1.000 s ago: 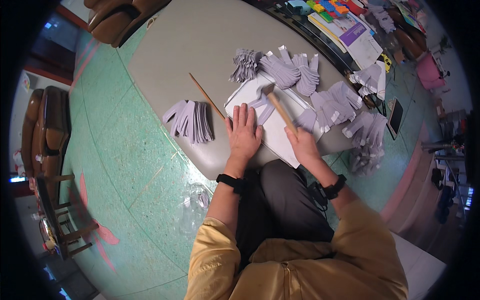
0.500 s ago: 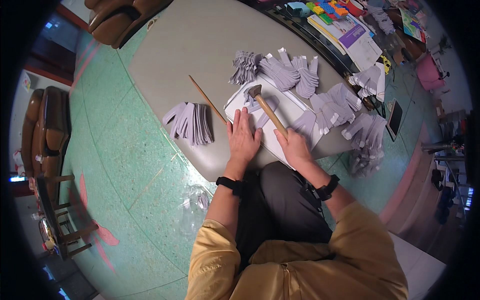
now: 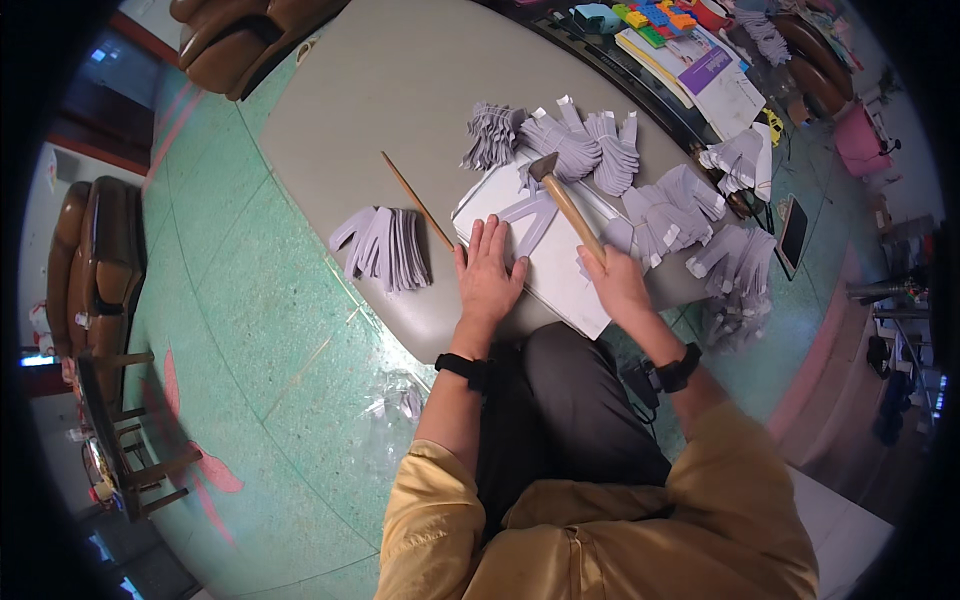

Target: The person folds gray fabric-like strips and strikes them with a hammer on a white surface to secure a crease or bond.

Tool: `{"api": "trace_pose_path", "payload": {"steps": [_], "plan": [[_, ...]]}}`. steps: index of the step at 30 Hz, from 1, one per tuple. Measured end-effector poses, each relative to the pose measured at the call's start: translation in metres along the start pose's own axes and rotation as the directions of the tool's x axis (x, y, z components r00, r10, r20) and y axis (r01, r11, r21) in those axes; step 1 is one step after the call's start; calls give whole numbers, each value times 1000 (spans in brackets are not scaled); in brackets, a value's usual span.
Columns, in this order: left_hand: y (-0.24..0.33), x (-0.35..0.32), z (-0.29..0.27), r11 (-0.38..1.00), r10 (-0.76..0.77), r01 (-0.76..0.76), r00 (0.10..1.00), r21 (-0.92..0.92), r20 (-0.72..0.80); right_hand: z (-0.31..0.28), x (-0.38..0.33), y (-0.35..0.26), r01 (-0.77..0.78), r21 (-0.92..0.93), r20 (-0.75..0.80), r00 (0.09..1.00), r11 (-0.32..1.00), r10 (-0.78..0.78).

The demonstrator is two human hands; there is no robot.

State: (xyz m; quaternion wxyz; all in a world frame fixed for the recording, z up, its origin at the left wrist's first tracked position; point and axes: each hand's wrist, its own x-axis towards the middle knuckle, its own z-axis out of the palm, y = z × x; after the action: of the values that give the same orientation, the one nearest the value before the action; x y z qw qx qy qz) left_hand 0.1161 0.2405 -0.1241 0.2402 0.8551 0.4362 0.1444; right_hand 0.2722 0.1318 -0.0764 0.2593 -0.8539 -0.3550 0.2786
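My right hand (image 3: 620, 285) is wrapped around the wooden handle of a hammer (image 3: 575, 210), whose dark head points away from me over a white board (image 3: 570, 290). A folded lavender-grey strip (image 3: 540, 228) lies on the board in a V shape. My left hand (image 3: 490, 272) rests flat at the board's left edge, fingers stretched out, its fingertips by one end of that strip. To its left a thin wooden stick (image 3: 415, 198) lies on the grey table. Further left is a fanned stack of similar strips (image 3: 385, 250).
Several bundles of lavender-grey strips (image 3: 565, 145) line the board's far side and right. Papers (image 3: 705, 85) and colourful toy bricks (image 3: 655, 20) lie at the far right. A clear plastic bag (image 3: 395, 405) is on the green floor; brown leather seats (image 3: 105, 245) stand at the left.
My right hand has shifted right with the hammer, and the hammer head has moved right and slightly farther away. More of the folded strip and board now shows. My left hand stays nearly in place.
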Motion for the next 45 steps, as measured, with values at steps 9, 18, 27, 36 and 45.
{"api": "trace_pose_path", "payload": {"steps": [9, 18, 27, 36, 45], "plan": [[-5, 1, 3, 1000, -15, 15, 999, -4, 33, -7, -18, 4, 20, 62, -90, 996, 998, -15], [2, 1, 3, 1000, -1, 1, 999, 15, 41, 0, -33, 18, 23, -36, -23, 999, 999, -24], [-5, 4, 5, 997, 74, -76, 996, 33, 53, 6, -49, 24, 60, -75, -4, 998, 995, -60], [15, 46, 0, 974, 82, -29, 970, 227, -228, -54, -60, 25, -13, 213, -65, 998, 977, 27], [24, 42, -10, 505, -56, 296, 949, -811, 311, -86, -77, 80, -199, 321, -86, 967, 926, 238]]}}
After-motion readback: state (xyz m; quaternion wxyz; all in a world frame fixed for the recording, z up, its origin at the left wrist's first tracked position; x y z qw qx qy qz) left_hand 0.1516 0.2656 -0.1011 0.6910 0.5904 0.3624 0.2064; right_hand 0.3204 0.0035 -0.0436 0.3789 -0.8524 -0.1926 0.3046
